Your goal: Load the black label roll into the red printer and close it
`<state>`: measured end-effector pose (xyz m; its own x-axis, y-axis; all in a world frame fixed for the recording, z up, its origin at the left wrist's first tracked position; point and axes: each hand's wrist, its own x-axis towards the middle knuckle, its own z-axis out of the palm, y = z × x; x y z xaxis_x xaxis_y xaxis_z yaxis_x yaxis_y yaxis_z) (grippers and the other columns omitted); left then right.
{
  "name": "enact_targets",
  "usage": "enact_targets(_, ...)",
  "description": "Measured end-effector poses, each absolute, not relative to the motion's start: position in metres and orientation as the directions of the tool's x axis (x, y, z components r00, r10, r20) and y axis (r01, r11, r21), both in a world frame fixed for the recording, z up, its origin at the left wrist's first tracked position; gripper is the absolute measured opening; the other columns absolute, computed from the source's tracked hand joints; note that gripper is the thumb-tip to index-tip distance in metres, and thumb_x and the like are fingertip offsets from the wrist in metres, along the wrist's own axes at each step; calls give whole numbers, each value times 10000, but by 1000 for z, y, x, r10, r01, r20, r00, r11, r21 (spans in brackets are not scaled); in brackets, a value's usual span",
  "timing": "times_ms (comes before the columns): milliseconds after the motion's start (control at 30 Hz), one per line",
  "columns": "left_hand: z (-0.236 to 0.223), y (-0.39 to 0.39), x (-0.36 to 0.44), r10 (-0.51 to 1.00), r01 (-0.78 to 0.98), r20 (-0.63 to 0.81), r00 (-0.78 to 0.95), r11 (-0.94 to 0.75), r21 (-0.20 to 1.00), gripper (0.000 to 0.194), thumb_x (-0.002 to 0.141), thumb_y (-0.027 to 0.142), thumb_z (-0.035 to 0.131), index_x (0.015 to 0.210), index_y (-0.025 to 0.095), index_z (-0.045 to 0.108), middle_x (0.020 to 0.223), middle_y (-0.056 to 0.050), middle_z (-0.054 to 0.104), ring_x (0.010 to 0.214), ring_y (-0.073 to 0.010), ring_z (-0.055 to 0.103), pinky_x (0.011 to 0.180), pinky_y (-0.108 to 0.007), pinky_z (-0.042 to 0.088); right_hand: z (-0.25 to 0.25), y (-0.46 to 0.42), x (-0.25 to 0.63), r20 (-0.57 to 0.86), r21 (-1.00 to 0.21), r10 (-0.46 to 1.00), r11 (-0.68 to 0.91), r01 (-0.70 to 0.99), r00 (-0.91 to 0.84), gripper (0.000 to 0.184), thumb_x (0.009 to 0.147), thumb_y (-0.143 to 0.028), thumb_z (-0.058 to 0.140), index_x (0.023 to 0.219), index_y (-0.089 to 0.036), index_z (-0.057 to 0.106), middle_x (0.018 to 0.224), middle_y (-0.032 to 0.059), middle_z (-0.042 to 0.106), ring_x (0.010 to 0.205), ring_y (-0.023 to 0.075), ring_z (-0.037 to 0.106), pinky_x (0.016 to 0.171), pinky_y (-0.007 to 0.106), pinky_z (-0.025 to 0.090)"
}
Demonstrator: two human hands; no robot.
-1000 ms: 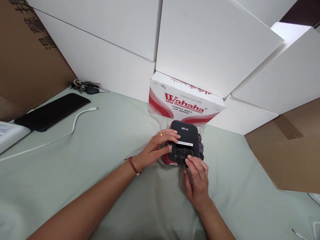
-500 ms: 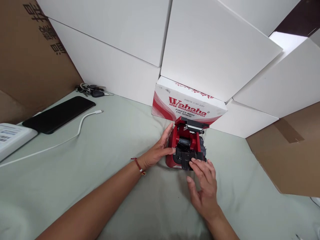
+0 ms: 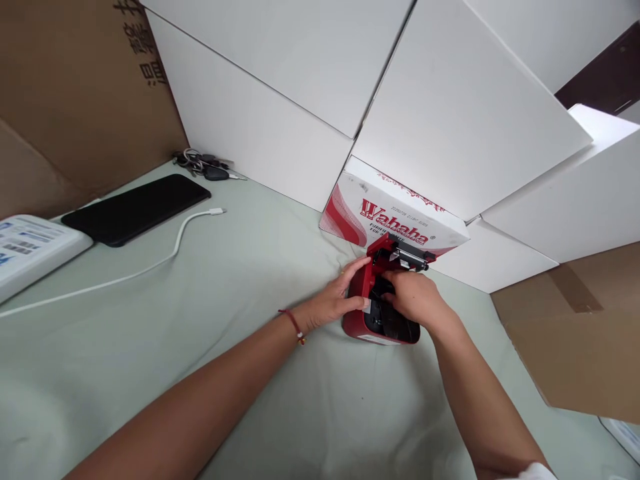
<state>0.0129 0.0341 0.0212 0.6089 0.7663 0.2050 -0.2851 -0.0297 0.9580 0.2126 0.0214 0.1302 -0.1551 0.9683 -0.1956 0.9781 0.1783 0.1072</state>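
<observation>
A red and black machine (image 3: 356,327), which looks like a small label printer, stands on the green cloth with its hinged lid (image 3: 411,254) raised. My left hand (image 3: 334,302) grips its left side, thumb over the rim and fingers along the outer wall. Into the open compartment reaches my right hand (image 3: 417,297), fingers bent down and close together. What they hold inside is hidden. A dark cover part (image 3: 397,325) lies across the front of the opening. Bars and a roller run along the underside of the lid.
Behind the machine stands a white and red Wahaha box (image 3: 345,207) against white panels (image 3: 260,120). At the left lie a black phone-like slab (image 3: 137,208), a white cable (image 3: 181,233), keys (image 3: 215,172) and a white box (image 3: 40,250). Cardboard (image 3: 575,333) borders the right side.
My right hand has moved from the machine's front cover up and into the compartment. My left hand keeps its hold on the side. The view has shifted, moving the scene slightly to the right.
</observation>
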Motion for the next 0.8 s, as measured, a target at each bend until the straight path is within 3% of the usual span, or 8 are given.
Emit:
enact_targets(200, 20, 33, 13, 778, -299, 220, 589, -44, 953, 888, 879, 342, 738, 1670, 350, 336, 1827, -36, 209, 1683, -364, 215, 1386, -589, 181, 144, 5, 213, -148, 42, 973, 186, 982, -178, 338, 839, -106, 699, 1138, -252, 757, 1100, 76, 814, 869, 233, 745, 693, 303, 486)
enact_targets(267, 23, 32, 12, 770, -294, 210, 603, -30, 955, 895, 881, 343, 737, 1673, 342, 322, 1828, -45, 200, 1684, -361, 216, 1382, -581, 199, 167, -19, 226, -121, -129, 975, 168, 977, -184, 330, 903, -164, 666, 1209, -273, 720, 1049, 34, 806, 808, 202, 717, 697, 298, 509)
enact_targets(333, 25, 32, 11, 761, -289, 190, 620, -4, 957, 908, 885, 347, 736, 1681, 329, 298, 1822, -63, 218, 1679, -357, 233, 1375, -566, 226, 191, -48, 247, -139, -345, 979, 96, 934, -152, 299, 1001, -366, 630, 1286, -298, 687, 837, -5, 747, 620, 174, 613, 589, 294, 481)
enact_targets(400, 28, 31, 10, 757, -289, 167, 632, 30, 957, 915, 890, 352, 737, 1684, 335, 282, 1810, -69, 250, 1668, -349, 263, 1366, -557, 253, 208, -77, 275, -152, -448, 984, 16, 894, -94, 404, 1003, -506, 627, 1336, -283, 680, 677, -25, 643, 539, 173, 531, 505, 295, 432)
enact_targets(500, 27, 32, 11, 758, -297, 153, 634, 56, 953, 911, 891, 375, 745, 1679, 345, 289, 1802, -68, 271, 1661, -347, 278, 1360, -561, 262, 208, -109, 315, -239, -430, 971, -107, 896, 1, 438, 969, -533, 655, 1318, -274, 706, 607, -37, 583, 523, 180, 510, 483, 298, 419)
enact_targets(633, 20, 34, 14, 769, -320, 178, 614, 36, 947, 912, 879, 407, 762, 1671, 326, 315, 1797, -74, 283, 1672, -354, 245, 1371, -557, 233, 166, -125, 344, -350, -340, 935, -184, 922, 57, 272, 894, -380, 652, 1109, -263, 771, 770, 15, 742, 644, 206, 646, 614, 327, 519)
enact_targets(700, 17, 36, 15, 760, -330, 180, 624, 48, 943, 914, 885, 404, 758, 1675, 330, 303, 1782, -74, 318, 1658, -355, 278, 1365, -554, 250, 141, -128, 343, -278, -311, 954, -201, 929, 113, 247, 860, -321, 632, 1050, -242, 770, 874, 42, 787, 665, 209, 671, 652, 343, 535)
enact_targets(800, 16, 36, 15, 752, -331, 164, 639, 77, 940, 926, 889, 406, 750, 1683, 329, 279, 1755, -82, 368, 1631, -362, 326, 1350, -565, 277, 109, -125, 327, -95, -360, 985, -171, 917, 146, 196, 938, -335, 584, 1005, -231, 736, 867, 39, 760, 621, 188, 630, 623, 330, 525)
